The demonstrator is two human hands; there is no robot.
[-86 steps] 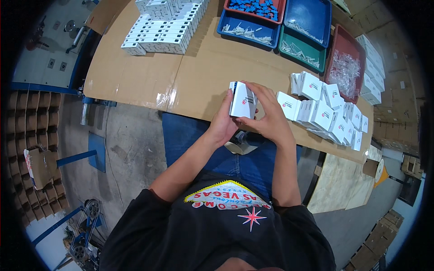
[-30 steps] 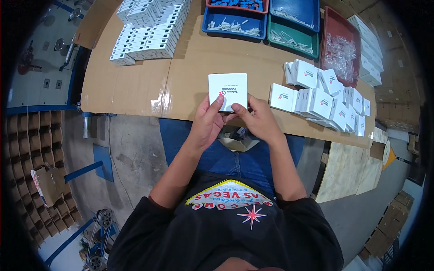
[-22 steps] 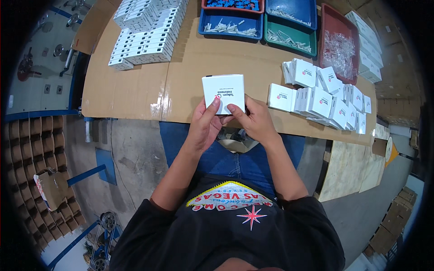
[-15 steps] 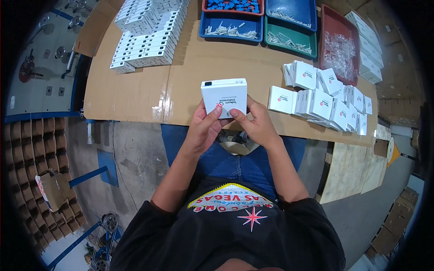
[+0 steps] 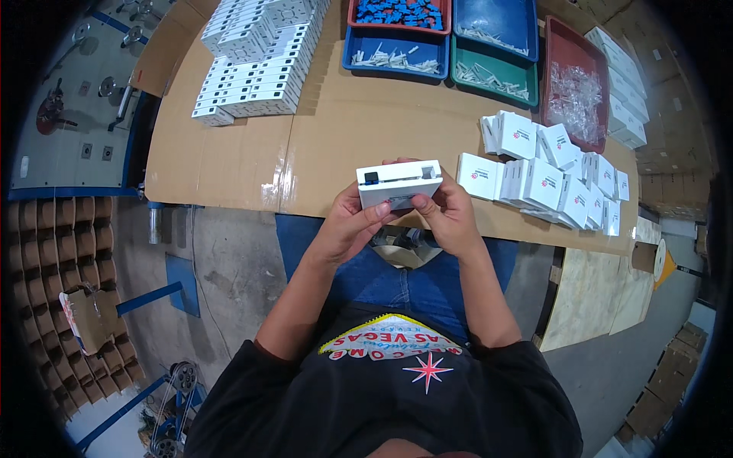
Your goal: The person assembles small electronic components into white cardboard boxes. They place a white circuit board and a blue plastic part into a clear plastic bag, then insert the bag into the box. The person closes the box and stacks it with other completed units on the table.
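Note:
Between my two hands is a white square plastic case [image 5: 400, 183], held just above the table's front edge. Its narrow side with a small black socket and a notch now faces up toward me. My left hand [image 5: 353, 223] grips the left end, thumb on the printed face. On the right end, my right hand [image 5: 449, 217] closes the same way, thumb pressed near the lower edge. The fingers behind the case are mostly hidden. Nearest on the right lies a loose pile of similar white cases [image 5: 544, 185], some standing on edge and some flat.
Stacked white housings [image 5: 252, 98] stand at the back left of the cardboard-covered table [image 5: 221, 164]. Along the back sit a red tray of blue parts [image 5: 400, 30], blue [image 5: 395, 73] and green trays [image 5: 495, 96] of small white pieces, and a red tray of clear plastic parts [image 5: 576, 141].
The case has been tilted so its socket side turns up and its printed face is foreshortened. It has also shifted slightly right and down, with both hands still holding it.

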